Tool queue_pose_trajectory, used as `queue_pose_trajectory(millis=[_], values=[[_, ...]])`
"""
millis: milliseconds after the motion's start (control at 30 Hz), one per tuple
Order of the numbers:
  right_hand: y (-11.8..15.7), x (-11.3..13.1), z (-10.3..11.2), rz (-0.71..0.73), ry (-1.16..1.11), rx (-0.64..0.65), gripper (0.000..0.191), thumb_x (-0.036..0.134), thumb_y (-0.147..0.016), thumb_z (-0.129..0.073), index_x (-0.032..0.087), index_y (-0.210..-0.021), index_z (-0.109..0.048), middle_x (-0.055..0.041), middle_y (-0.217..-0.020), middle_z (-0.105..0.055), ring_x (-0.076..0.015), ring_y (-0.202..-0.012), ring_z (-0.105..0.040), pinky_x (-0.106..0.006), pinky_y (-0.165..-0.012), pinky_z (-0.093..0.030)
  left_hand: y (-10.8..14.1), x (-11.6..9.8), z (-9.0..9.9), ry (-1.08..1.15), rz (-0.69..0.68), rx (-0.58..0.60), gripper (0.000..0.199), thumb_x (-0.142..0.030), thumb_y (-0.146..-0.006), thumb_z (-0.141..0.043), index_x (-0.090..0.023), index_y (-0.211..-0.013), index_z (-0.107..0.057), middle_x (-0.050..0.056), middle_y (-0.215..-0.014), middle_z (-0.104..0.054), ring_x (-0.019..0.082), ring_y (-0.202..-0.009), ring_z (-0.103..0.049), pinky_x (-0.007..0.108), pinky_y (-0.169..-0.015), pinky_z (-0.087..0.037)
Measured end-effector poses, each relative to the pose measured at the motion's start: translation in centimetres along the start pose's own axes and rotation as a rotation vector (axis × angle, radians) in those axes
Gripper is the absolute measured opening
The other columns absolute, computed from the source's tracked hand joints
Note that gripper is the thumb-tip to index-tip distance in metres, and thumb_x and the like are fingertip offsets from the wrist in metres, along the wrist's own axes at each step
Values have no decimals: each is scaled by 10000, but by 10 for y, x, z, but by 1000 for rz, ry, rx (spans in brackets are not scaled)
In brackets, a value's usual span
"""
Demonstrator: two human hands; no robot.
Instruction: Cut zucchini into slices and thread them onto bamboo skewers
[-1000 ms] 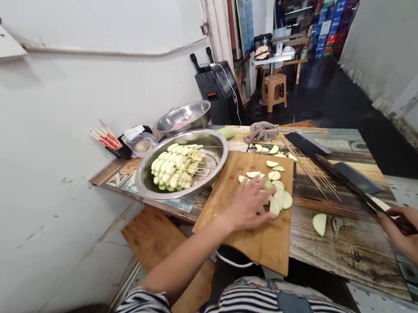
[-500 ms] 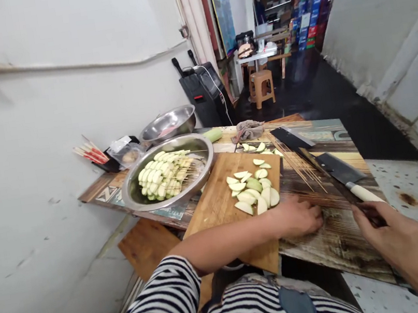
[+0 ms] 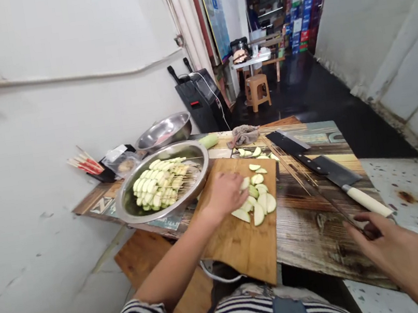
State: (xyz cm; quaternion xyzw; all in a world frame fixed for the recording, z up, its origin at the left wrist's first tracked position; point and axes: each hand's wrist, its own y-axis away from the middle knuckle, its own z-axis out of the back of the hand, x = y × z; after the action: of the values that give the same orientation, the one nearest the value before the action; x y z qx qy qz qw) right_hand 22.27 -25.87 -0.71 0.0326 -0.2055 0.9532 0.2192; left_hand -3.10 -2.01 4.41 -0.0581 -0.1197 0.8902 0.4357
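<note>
My left hand [image 3: 228, 194] is over the left side of the wooden cutting board [image 3: 246, 250], its fingers curled onto half-round zucchini slices [image 3: 263, 202]. The fingertips are partly hidden among them. At the table's right, my right hand [image 3: 399, 248] has thumb and fingers loosely around the near end of a long, dark, thin knife [image 3: 332, 203]. That knife slants across the table past several thin skewers [image 3: 287, 168]. Left of the board, a steel bowl [image 3: 123, 211] holds skewered zucchini slices [image 3: 158, 185].
Two cleavers lie on the right, one with a pale handle [image 3: 367, 201], one with a black handle [image 3: 311, 163]. A grey cloth [image 3: 244, 135], a zucchini piece [image 3: 209, 141] and more slices sit at the back. Behind stand a second steel bowl [image 3: 166, 130] and a black speaker [image 3: 202, 100].
My left hand has moved left from the bare table onto the slices on the board. The long knife has come down lower, and my right hand's grip on it looks looser.
</note>
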Motion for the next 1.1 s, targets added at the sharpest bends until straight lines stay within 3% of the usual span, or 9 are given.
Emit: queue_pose_trajectory(millis=[67,133,267,367,467,600,767,1000,1100], values=[[-4,12,2,-18,31,30,316,487,-872,-511,202,-921,-639,-26,-637,-649,-220,-456,-586,-270,-402,-315,10,17,-4,106,74,-36,360,-407,-894,-498,-160,-1123,-622,110,-973,-663,251,-947,-600,436,-901,-405],[-9,19,-2,-30,45,79,325,513,-857,-534,213,-924,-641,-16,-622,-644,-229,-458,-591,-275,-401,-306,22,18,-8,204,87,-47,488,-473,-907,-477,-171,-1285,-534,136,-1214,-603,262,-1125,-548,432,-968,-395],[-20,28,-13,-34,49,128,354,547,-846,-553,219,-944,-645,-13,-638,-654,-240,-492,-612,-282,-416,-311,45,-13,-13,216,-85,37,809,-689,-798,-513,-236,-1448,-350,145,-1523,-294,340,-1388,-274,544,-1108,-235],[-29,36,-13,-21,76,109,369,530,-869,-531,195,-975,-643,-20,-664,-660,-229,-507,-611,-277,-423,-299,47,-37,-20,127,-299,34,697,-637,-847,-484,-257,-1423,-388,138,-1510,-325,339,-1416,-211,601,-1127,-119],[-33,44,-9,-16,106,88,355,505,-885,-519,185,-968,-650,-24,-660,-656,-216,-529,-612,-264,-430,-285,36,-44,-29,48,-403,-5,492,-458,-941,-418,-229,-1375,-445,136,-1428,-445,294,-1399,-274,591,-1138,-107],[-31,42,-10,37,191,28,329,466,-908,-493,188,-949,-663,-19,-613,-639,-213,-492,-586,-263,-422,-244,19,-34,-38,-7,-425,-41,401,-408,-962,-382,-204,-1267,-544,124,-1378,-498,286,-1359,-346,585,-1136,-131],[-22,23,-19,229,369,-160,349,437,-943,-453,168,-929,-676,-28,-555,-592,-214,-462,-545,-266,-455,-218,2,-13,-45,-51,-423,-48,404,-419,-961,-382,-194,-1254,-547,128,-1395,-485,286,-1330,-380,608,-1118,-139],[-16,-1,-34,427,328,-285,306,391,-944,-495,142,-903,-667,-19,-626,-609,-191,-552,-569,-285,-508,-255,-24,15,-54,-53,-338,-33,364,-423,-946,-431,-225,-1221,-562,121,-1409,-474,266,-1323,-399,586,-1123,-137],[-10,-14,-34,464,201,-297,347,421,-956,-480,135,-925,-673,-27,-643,-614,-184,-575,-565,-287,-526,-270,-17,15,-46,-34,-338,-38,446,-499,-926,-443,-243,-1283,-521,119,-1430,-454,265,-1344,-376,572,-1143,-116]])
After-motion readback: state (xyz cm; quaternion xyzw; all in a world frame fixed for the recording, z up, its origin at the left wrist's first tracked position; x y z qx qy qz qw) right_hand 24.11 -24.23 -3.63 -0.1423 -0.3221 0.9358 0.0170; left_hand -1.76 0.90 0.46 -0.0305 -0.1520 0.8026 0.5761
